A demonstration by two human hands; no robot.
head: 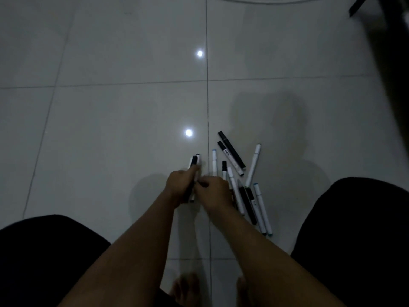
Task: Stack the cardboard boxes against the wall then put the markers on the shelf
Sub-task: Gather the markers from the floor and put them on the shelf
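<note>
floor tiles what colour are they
Glossy pale grey floor tiles with thin dark grout lines, head view.

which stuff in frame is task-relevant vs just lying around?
Job:
- bundle of markers gripped in left hand
- right hand at the bundle
- loose markers on the tiled floor

Not part of it:
- cable at top edge
- dark furniture, top right

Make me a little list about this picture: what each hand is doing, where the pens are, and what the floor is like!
left hand: grips a bundle of markers
right hand: touches that bundle; grip unclear
loose markers: scattered on the floor, right of the hands
floor: pale shiny tiles with two light reflections
boxes, shelf: not in view
</note>
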